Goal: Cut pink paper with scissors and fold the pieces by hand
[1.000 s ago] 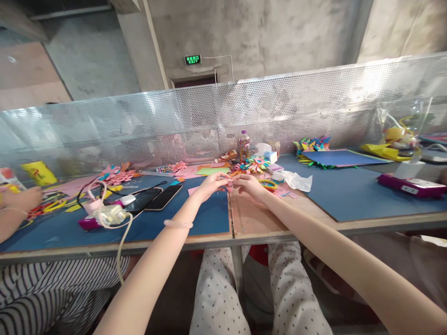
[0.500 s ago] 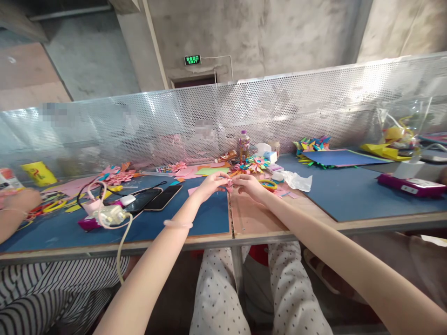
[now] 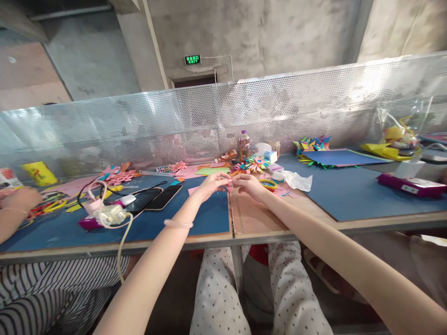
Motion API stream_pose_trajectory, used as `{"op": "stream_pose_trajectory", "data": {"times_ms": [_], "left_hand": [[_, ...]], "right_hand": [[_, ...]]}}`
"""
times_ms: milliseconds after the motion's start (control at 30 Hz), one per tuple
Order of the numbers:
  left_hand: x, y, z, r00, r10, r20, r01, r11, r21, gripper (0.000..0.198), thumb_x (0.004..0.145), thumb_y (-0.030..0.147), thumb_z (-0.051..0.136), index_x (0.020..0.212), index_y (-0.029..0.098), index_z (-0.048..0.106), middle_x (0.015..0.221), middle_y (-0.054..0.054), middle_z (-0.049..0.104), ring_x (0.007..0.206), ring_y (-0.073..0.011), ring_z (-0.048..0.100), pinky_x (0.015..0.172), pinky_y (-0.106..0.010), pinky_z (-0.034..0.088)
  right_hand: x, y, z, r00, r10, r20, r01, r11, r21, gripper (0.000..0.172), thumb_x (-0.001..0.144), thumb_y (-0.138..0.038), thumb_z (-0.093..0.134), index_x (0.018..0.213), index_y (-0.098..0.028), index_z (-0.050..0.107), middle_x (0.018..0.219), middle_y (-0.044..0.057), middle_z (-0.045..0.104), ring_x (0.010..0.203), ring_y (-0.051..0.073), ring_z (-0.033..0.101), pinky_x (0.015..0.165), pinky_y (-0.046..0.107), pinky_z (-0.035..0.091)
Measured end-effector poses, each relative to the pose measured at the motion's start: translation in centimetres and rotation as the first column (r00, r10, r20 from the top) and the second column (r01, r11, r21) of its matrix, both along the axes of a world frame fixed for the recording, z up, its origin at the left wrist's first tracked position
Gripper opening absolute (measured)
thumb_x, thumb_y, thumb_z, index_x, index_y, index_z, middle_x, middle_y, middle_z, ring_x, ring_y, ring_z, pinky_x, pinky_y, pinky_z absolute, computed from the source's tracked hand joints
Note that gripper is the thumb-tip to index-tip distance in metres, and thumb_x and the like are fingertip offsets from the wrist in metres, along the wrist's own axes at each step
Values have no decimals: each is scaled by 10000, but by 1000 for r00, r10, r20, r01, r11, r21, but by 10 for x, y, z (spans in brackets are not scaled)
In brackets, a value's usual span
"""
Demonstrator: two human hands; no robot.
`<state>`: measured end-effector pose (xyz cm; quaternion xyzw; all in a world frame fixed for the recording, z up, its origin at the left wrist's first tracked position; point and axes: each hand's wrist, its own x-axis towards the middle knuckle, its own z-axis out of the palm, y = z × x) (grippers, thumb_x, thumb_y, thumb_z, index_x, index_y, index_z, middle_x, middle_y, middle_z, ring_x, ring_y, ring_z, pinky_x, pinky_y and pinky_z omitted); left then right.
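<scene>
A small pink paper piece point(image 3: 229, 184) is pinched between my two hands, above the seam of the tabletop. My left hand point(image 3: 212, 184) holds it from the left with bent fingers, and my right hand point(image 3: 249, 186) grips it from the right. The fingers partly cover the piece, so its shape is unclear. Just beyond the hands lie pink and green paper sheets point(image 3: 211, 170) and a multicoloured paper flower point(image 3: 257, 164). Scissors with a yellow and green handle point(image 3: 269, 184) rest by my right hand.
Phones point(image 3: 163, 197), a charger with cables point(image 3: 111, 215) and a co-worker's hand point(image 3: 21, 200) are at the left. A bottle point(image 3: 244, 146) stands behind my hands. Crumpled white wrapping point(image 3: 296, 180), a blue sheet point(image 3: 345, 157) and a purple box point(image 3: 411, 184) are at the right.
</scene>
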<state>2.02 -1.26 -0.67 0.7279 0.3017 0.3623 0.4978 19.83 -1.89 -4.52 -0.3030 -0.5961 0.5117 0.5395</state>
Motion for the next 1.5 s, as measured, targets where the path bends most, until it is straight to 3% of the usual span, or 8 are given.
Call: {"op": "stream_pose_trajectory", "data": {"times_ms": [567,867,1500], "left_hand": [[-1,3,-1,1000,6,-11,-6,1000,-1,262,707,311,633,907,152,575,834,-55,656,721,-165,639,662,-279,439],[1,-3,3,1000,13,-17,-13,1000,6,246,718,308,626,880,124,616,793,-85,674,730,-175,638,682,-284,432],[-1,-2,4,1000,-6,-8,6,999,-32,217,720,277,623,867,117,617,831,-90,671,739,-168,627,665,-274,422]], "right_hand": [[-1,2,-1,1000,-10,14,10,1000,-25,237,637,-338,671,764,-138,654,790,65,651,658,120,561,502,192,407],[-1,-2,3,989,-100,106,91,992,89,237,681,-364,628,766,-145,661,743,52,638,647,119,552,483,193,408],[0,-1,2,996,-58,62,54,996,68,254,686,-383,638,748,-137,642,683,41,591,623,117,535,485,205,413]]}}
